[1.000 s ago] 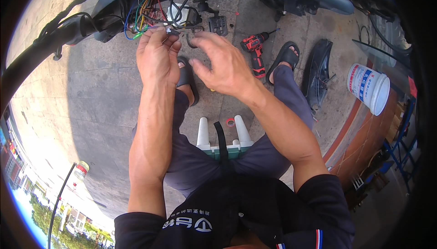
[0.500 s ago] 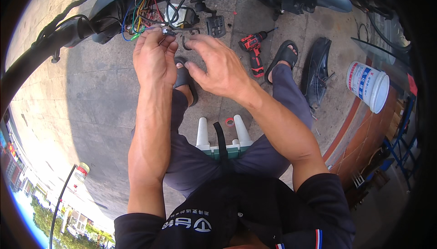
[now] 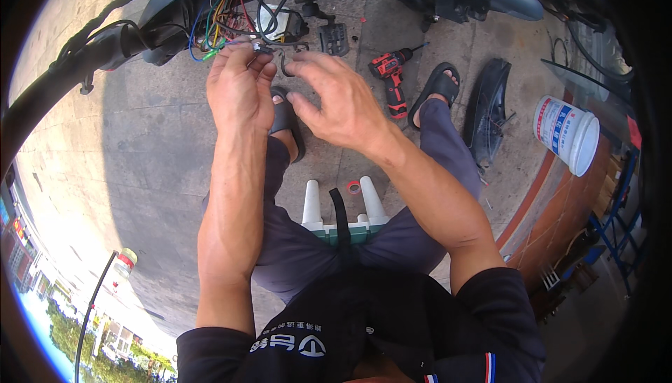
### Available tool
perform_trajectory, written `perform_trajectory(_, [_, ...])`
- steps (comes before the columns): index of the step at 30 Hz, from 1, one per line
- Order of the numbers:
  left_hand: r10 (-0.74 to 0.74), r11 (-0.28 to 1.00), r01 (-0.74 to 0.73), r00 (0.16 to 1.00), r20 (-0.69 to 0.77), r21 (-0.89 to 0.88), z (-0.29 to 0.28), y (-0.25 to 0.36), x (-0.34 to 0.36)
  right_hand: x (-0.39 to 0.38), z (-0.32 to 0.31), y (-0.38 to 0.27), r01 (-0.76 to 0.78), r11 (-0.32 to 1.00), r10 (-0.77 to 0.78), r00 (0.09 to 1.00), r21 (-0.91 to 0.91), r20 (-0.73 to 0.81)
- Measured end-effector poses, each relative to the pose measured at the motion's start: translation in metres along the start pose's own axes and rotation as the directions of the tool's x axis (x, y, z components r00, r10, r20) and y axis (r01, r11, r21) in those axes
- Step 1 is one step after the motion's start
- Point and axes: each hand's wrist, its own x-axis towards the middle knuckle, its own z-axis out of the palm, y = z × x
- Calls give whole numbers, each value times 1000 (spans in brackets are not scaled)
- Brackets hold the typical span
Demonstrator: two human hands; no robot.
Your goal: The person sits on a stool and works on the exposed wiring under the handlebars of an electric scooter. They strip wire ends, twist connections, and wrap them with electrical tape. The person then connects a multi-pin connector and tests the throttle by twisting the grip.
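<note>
My left hand (image 3: 240,85) is closed, its fingertips pinching a small dark connector (image 3: 262,48) with a pale end. Close beside those fingertips, a bundle of thin coloured wires (image 3: 220,22) hangs from the vehicle frame, and some green connector ends (image 3: 211,54) show there. My right hand (image 3: 338,99) is open, its thumb spread away from the curved fingers. A short bent black cable (image 3: 283,64) shows just beside its index fingertip; whether they touch I cannot tell. Behind the wires is a pale box-like part (image 3: 273,22) with black cables over it.
The dark vehicle frame (image 3: 42,106) arches across the top. On the paving lie a red and black cordless drill (image 3: 392,78), a black pedal-like part (image 3: 333,38), a black curved plastic cover (image 3: 486,113) and a red tape roll (image 3: 353,187). A white bucket (image 3: 577,141) stands at right.
Almost nothing differs. My left hand keeps its pinch on the connector, and both hands stay nearly in the same place.
</note>
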Motion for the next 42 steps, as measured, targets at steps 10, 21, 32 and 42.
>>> perform_trajectory(10, [-16, 1000, 17, 999, 33, -18, 3, 2, -4, 4, -5, 3, 8, 1000, -8, 1000, 22, 13])
perform_trajectory(21, [-29, 997, 31, 999, 34, -74, 5, 3, -4, 6, -4, -1, 5, 995, -1, 999, 102, -43])
perform_trajectory(32, [-4, 997, 5, 1000, 13, -77, 5, 5, -4, 8, -12, 1, 44, 998, -46, 997, -42, -64])
perform_trajectory(42, [-34, 997, 36, 999, 17, -73, 5, 7, -5, 13, -17, 4, -20, 999, 22, 999, 41, -33])
